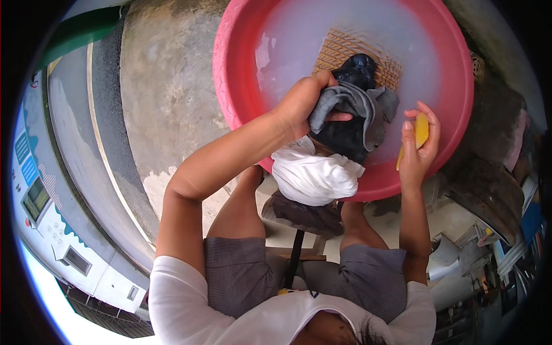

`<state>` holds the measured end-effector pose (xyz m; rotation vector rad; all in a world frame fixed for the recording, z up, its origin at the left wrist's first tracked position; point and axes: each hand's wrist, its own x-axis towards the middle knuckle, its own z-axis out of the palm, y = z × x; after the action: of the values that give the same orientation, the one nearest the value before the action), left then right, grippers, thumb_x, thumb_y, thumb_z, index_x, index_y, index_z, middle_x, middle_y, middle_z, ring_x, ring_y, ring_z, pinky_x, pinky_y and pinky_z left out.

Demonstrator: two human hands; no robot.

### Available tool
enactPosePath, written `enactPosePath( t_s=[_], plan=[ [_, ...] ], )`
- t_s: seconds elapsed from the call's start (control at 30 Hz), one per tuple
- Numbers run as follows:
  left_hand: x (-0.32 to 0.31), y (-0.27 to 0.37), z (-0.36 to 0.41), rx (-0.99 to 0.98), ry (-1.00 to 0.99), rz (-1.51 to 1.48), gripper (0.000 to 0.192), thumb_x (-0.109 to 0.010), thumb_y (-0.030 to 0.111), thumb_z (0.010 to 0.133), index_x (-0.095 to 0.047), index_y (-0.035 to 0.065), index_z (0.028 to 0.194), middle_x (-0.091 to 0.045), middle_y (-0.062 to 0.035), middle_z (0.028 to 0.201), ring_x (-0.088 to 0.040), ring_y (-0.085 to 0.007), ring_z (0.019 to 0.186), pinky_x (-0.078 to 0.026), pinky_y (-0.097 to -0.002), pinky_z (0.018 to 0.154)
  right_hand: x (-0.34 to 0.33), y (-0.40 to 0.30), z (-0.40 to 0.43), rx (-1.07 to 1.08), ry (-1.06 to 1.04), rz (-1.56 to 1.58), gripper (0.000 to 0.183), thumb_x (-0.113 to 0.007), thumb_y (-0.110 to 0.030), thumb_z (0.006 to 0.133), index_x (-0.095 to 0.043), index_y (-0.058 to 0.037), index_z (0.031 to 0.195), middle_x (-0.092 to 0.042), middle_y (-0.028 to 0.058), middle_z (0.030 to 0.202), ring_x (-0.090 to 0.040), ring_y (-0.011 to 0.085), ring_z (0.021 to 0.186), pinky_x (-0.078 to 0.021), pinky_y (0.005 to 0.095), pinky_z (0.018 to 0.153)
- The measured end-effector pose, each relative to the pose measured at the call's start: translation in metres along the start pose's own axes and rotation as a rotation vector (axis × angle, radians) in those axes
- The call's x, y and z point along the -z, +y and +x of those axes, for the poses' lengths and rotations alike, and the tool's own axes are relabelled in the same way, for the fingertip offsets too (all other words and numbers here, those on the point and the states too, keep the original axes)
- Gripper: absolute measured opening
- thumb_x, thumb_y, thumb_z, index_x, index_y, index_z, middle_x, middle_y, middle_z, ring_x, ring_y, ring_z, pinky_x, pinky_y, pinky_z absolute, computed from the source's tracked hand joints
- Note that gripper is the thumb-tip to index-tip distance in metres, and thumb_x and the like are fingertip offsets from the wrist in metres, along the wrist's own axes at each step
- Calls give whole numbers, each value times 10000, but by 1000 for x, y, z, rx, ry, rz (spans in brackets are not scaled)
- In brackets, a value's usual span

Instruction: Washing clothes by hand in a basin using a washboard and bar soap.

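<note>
My left hand (312, 97) grips a bunched grey cloth (345, 99) above a ridged brown washboard (345, 47). Dark wet fabric (345, 138) lies on the board beneath the cloth and shows again just beyond it. In my right hand (420, 148) is a yellow bar of soap (421, 129), held between thumb and fingers over the right inner wall of a pink basin (459, 86). Cloudy water (297, 39) fills the basin and covers the board's far end. A white cloth (317, 172) is heaped over the near rim, below the grey cloth.
Below the near rim, a dark brown object (302, 213) sits between my legs. Concrete floor (168, 86) extends left towards a road. On the right are a weathered curved board (487, 198) and a grey container (444, 254).
</note>
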<state>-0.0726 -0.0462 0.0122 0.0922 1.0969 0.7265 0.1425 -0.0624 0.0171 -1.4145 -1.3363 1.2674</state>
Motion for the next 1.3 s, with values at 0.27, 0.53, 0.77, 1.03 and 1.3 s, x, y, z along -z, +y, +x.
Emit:
enactPosePath(
  t_s=[0.27,0.53,0.77,1.03,1.3],
  plan=[
    [-51,14,-37,-2,-351,-380,432,-333,274,874,-495,-65,1087,-584,-215,1033,-604,-320,877,-537,-395,742,2,-5,-28,476,159,-167,371,-519,-19,833,-405,15,1184,-494,119,1036,-448,112,739,-386,221,659],
    [27,-27,-33,328,-55,-241,316,-326,221,920,-494,-23,1031,-618,-234,883,-518,-165,440,-381,-212,364,-7,-2,-17,16,-46,-54,390,-580,0,788,-481,-7,1165,-550,73,891,-494,119,675,-419,253,626],
    [20,-17,-37,110,103,275,243,-589,209,867,-507,13,986,-624,-130,844,-547,-84,554,-426,-196,431,1,-7,17,-172,-844,-415,416,-619,-67,740,-498,-3,1134,-597,176,847,-585,331,760,-458,344,710],
    [32,-27,-36,9,32,437,337,-694,114,768,-519,10,1037,-578,-47,915,-548,-104,797,-459,-239,713,-11,2,40,248,-188,-568,657,-651,-37,717,-359,-26,1306,-571,198,1025,-577,355,867,-465,377,770],
    [52,-36,-30,-225,66,828,242,-591,111,746,-579,-31,942,-589,-84,741,-538,-130,680,-449,-275,646,-77,7,11,895,-615,-1294,565,-490,-116,765,-402,-48,1318,-447,-5,746,-449,144,728,-354,291,641]
  ],
)
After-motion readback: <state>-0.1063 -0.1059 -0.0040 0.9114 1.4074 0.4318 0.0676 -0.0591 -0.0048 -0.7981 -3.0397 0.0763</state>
